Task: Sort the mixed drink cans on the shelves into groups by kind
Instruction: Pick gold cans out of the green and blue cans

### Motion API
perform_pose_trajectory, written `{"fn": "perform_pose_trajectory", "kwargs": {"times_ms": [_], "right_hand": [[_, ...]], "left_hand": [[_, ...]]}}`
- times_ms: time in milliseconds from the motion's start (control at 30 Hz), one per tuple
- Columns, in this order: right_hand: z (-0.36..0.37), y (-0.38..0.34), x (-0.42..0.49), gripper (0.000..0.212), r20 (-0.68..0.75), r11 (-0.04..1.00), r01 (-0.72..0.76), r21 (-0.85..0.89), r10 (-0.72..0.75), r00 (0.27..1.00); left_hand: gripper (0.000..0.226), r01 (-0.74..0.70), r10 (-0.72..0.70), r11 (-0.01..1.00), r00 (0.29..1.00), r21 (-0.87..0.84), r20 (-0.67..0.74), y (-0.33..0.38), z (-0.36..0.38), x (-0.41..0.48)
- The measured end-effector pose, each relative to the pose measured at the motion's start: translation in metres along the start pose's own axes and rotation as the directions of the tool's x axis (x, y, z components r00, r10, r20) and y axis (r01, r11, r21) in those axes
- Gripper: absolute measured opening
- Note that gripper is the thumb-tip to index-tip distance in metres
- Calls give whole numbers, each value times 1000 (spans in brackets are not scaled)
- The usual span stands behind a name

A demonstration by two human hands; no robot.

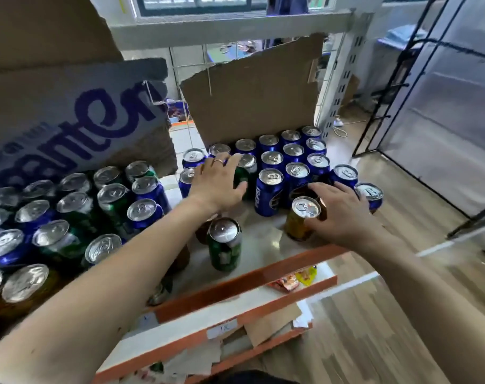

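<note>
Hands [216, 184] on one green can [242, 174], one gold can [300, 225]

Two can clusters on the shelf [263, 239].
The left cluster [77, 212] stands before a box [69, 112], the right cluster [294, 156] before a cardboard sheet [258, 92].

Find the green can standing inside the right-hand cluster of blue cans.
The green can under the left hand, hemmed by blue cans; the front green can stands alone.
</note>
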State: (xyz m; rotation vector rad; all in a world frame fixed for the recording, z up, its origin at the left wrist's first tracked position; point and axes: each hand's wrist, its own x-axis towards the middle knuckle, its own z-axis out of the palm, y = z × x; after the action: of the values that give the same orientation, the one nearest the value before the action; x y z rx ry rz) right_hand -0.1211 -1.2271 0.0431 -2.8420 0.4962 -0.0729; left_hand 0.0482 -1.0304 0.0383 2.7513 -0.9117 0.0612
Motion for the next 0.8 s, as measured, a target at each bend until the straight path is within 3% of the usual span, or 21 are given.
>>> {"fn": "perform_pose_trajectory", "kwargs": {"times_ms": [200,300,567,667,800], "right_hand": [[16,2,11,81,105,991,-98,-88,107,989],[24,-4,15,80,128,985,-129,-116,144,981],[30,-12,18,48,-1,976,-100,-196,102,995],[22,-10,11,58,-39,983,-67,-170,61,997],[-3,-6,8,70,-193,998,46,36,-38,980]], "left_hand": [[74,-54,47,998,982,35,182,-10,12,47],[67,-59,73,996,968,-62,240,-12,18,59],[45,-151,172,938,984,-313,39,-18,22,53],[45,-107,95,908,994,-405,-50,-20,15,40],[58,-36,-14,816,996,-577,-83,-20,-12,22]]}}
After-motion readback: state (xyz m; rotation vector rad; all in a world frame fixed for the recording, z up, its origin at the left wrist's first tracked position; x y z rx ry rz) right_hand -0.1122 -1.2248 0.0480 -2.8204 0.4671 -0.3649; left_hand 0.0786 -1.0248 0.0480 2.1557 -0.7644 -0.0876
